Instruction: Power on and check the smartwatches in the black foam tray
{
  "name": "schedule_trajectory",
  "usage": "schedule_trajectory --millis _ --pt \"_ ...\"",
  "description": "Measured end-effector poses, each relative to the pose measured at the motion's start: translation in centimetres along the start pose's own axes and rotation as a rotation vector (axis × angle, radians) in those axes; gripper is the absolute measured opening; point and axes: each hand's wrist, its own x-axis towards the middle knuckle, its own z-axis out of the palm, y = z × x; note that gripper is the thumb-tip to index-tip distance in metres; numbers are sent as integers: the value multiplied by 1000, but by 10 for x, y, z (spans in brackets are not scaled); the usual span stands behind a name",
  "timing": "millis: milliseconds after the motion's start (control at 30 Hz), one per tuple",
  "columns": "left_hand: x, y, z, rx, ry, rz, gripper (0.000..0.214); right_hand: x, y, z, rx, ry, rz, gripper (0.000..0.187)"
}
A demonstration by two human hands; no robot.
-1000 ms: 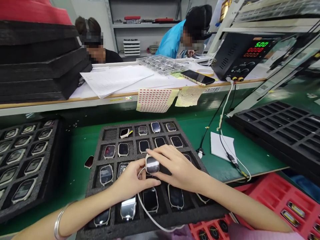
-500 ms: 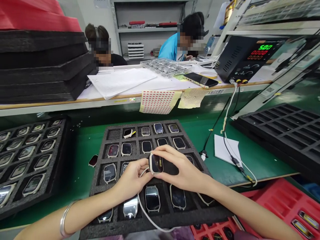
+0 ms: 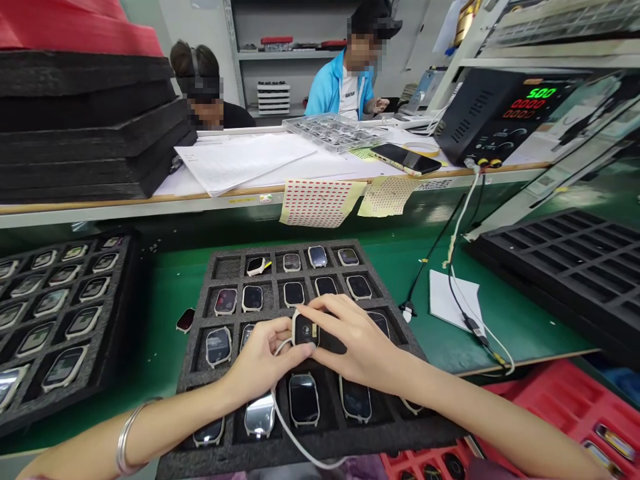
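Between my two hands is a smartwatch body (image 3: 305,329) with a pale frame and a dark screen that shows a small lit mark. My left hand (image 3: 273,350) grips its left side, thumb over the lower screen edge. With fingertips along the top and right edge, my right hand (image 3: 353,337) holds it too. A white cable (image 3: 290,427) runs from under my left hand down toward the front; its end at the watch is hidden. Beneath my hands lies a black foam tray (image 3: 225,460) with several similar watches in its pockets, one marked by a yellow strip (image 3: 268,265).
Another foam tray (image 3: 113,333) of watches is at left; a small dark piece (image 3: 185,320) lies between. Empty-pocketed black trays (image 3: 560,247) and red trays (image 3: 555,407) are at right. A power supply (image 3: 505,120) stands on the shelf. Two people (image 3: 340,80) sit beyond.
The watch has shifted slightly left and turned, and its screen now shows a lit mark. My left thumb has moved onto its front. The person in blue has raised their head.
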Motion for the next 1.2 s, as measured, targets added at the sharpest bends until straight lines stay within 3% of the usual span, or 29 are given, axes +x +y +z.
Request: schedule_trajectory --millis 133,267,433,533,700,933,1200 --pt "-4 8 1 -114 -31 -52 28 1 6 -3 364 -36 -47 53" --pt "-6 9 -1 -191 -161 -96 33 2 11 -9 751 -108 -89 40" --pt "-8 3 -3 -222 -229 -90 30 6 10 -9 897 -127 -117 32" --pt "-8 5 -1 -221 -223 -74 28 7 11 -9 888 -134 -131 33" --pt "-7 7 1 -230 -113 -42 26 4 13 -12 747 -161 -75 45" --pt "-5 2 -1 -138 -92 -2 18 2 13 -9 580 -156 -101 55" --pt "-3 0 0 -1 -16 -4 15 -3 6 0 106 61 -73 53"
